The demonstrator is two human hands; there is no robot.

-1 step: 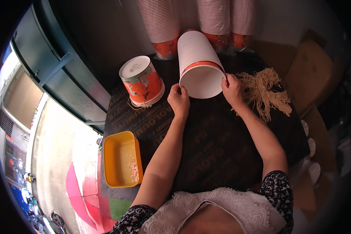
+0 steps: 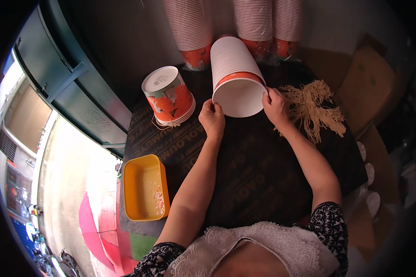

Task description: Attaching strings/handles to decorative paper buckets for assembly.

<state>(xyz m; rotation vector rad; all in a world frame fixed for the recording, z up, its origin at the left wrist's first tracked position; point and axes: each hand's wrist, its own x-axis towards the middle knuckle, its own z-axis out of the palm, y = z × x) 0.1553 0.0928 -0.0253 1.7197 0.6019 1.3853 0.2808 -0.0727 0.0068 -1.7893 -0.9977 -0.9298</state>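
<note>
A long nested stack of paper buckets (image 2: 232, 55) lies tilted toward me, its white open mouth facing my body. The front bucket (image 2: 239, 98) shows an orange band behind its rim. My left hand (image 2: 211, 118) is closed on the left side of that rim, fingers curled and thumb at the edge. On the rim's right side, my right hand (image 2: 276, 105) grips with the fingers partly hidden behind it. To the left stands a short upside-down stack of orange and white buckets (image 2: 171, 98), a thin cord hanging by its rims. Beside my right hand lies a bundle of beige cords (image 2: 315, 108).
A yellow tub (image 2: 145, 214) with small pink and white bits sits at the table's left edge, near my left forearm. Tall plastic-wrapped bucket stacks (image 2: 253, 21) stand behind the black table (image 2: 249, 161). A green metal door (image 2: 85, 92) is at the left, cardboard (image 2: 367, 85) at the right.
</note>
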